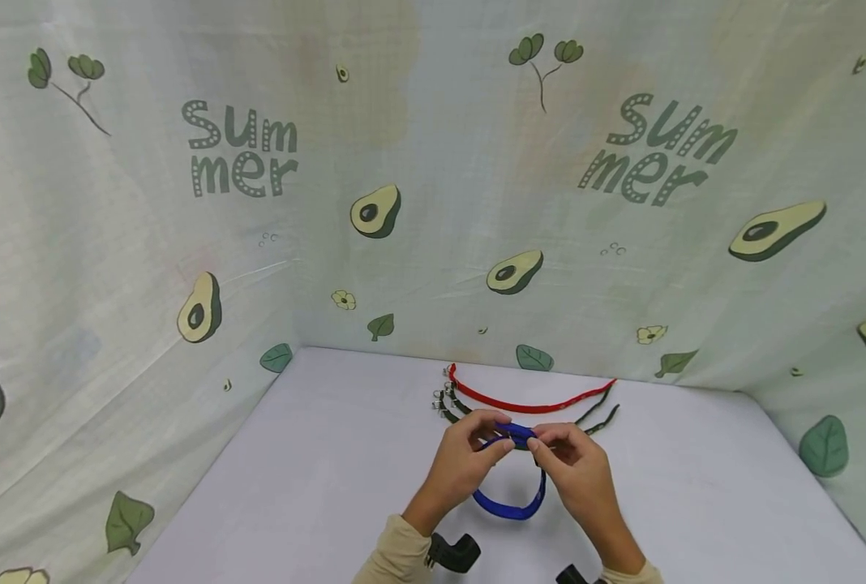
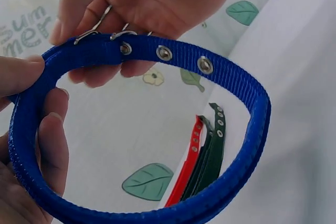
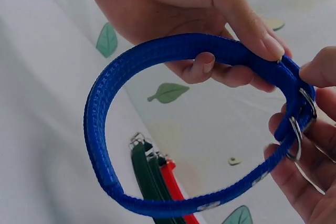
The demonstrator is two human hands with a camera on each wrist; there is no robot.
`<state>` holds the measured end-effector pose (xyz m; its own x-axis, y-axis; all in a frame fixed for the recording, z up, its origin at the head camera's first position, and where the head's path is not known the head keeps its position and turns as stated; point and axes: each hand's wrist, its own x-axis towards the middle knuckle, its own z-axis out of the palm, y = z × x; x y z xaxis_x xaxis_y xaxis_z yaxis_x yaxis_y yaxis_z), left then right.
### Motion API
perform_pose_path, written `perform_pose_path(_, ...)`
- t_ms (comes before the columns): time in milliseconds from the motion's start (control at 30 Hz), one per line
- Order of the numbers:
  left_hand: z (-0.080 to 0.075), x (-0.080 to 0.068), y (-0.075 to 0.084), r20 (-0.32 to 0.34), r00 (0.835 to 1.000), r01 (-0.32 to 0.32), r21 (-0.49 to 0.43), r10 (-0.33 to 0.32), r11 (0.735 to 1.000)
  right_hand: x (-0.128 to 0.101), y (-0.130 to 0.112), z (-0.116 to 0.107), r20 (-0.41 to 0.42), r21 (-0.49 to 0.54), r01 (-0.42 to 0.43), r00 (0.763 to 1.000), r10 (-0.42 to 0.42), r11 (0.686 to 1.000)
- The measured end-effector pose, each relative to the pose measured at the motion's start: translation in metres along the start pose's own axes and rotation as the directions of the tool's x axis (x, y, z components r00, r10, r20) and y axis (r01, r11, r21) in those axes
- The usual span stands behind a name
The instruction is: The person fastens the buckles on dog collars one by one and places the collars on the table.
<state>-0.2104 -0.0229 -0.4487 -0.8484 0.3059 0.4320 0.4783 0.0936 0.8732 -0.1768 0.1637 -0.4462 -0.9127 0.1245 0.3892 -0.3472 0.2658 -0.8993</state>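
A blue pet collar [image 1: 508, 512] is bent into a closed loop between my two hands, its lower part hanging beneath them. My left hand [image 1: 456, 459] pinches it on the left between thumb and fingers. On the other side, my right hand [image 1: 583, 478] pinches the same upper stretch, fingertips close to the left ones. In the left wrist view, metal eyelets [image 2: 205, 64] run along the strap beside a metal ring [image 2: 124, 35]. The right wrist view shows the metal buckle [image 3: 308, 103] near my right fingers; they partly cover that overlap.
Behind the hands, a red collar [image 1: 528, 408] lies stretched out on the white table [image 1: 316, 462]. Two dark green collars [image 1: 602, 422] lie just in front of it, partly hidden by my hands. A printed cloth [image 1: 433, 162] hangs around the table's back and sides.
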Motion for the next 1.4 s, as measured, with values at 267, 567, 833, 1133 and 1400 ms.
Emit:
perform_pose_path(267, 0.002, -0.001, 0.003, 0.018, 1.0, -0.005, 0.011, 0.004, 1.0, 0.0, -0.002, 0.001, 0.013, -0.055, 0.132, 0.991, -0.132, 0.99)
perform_pose_path(567, 0.004, 0.0, 0.001, 0.049, 0.994, 0.103, -0.041, -0.1, 0.994, -0.002, -0.002, 0.001, -0.027, -0.02, 0.176, 0.984, -0.177, 0.984)
perform_pose_path(833, 0.006, 0.001, -0.001, 0.063, 0.993, 0.103, -0.041, -0.1, 0.994, -0.001, 0.001, -0.003, -0.005, -0.03, 0.178, 0.984, -0.178, 0.984)
perform_pose_path(1133, 0.006, -0.001, -0.001, 0.036, 0.996, 0.084, -0.033, -0.083, 0.996, -0.002, -0.002, -0.004, -0.008, -0.042, 0.156, 0.988, -0.157, 0.987)
perform_pose_path(1400, 0.006, -0.001, 0.0, 0.01, 0.998, 0.067, -0.029, -0.067, 0.997, -0.004, -0.024, -0.003, -0.012, -0.099, 0.218, 0.975, -0.22, 0.971)
